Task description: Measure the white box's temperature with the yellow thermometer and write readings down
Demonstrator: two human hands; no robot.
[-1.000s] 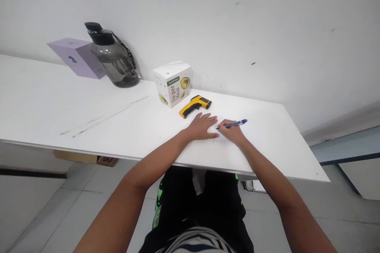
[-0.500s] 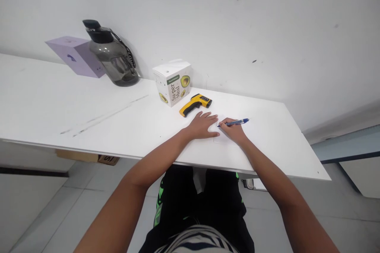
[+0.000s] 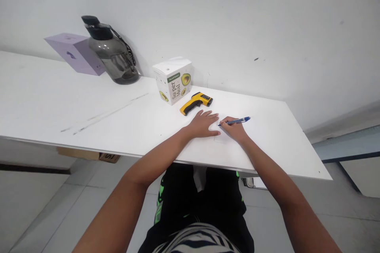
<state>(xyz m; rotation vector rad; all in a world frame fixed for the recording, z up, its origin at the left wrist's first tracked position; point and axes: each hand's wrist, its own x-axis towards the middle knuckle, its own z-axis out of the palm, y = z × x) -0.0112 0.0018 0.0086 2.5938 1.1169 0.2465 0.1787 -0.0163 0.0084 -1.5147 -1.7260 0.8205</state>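
Note:
A blue pen [image 3: 239, 121] is pinched in the fingers of my right hand [image 3: 234, 129], its tip down on a small white sheet of paper [image 3: 220, 138]. The sheet barely stands out from the white table [image 3: 166, 142], and part of it lies under my hands. My left hand [image 3: 203, 124] rests flat with fingers spread at the sheet's left edge. Just beyond those fingers lies a yellow and black infrared thermometer gun [image 3: 196, 102]. Any writing on the paper is too small to read.
Behind the thermometer stands a white box with avocado pictures [image 3: 173, 82]. Farther left, a large grey water bottle [image 3: 114, 55] stands beside a lilac box [image 3: 75, 54]. A wall [image 3: 208, 19] borders the table's far side. Below its front edge is a cardboard box [image 3: 89, 153].
The whole view has shifted very slightly. Both hands stay in nearly the same place on the table, and the pen is still in my right hand.

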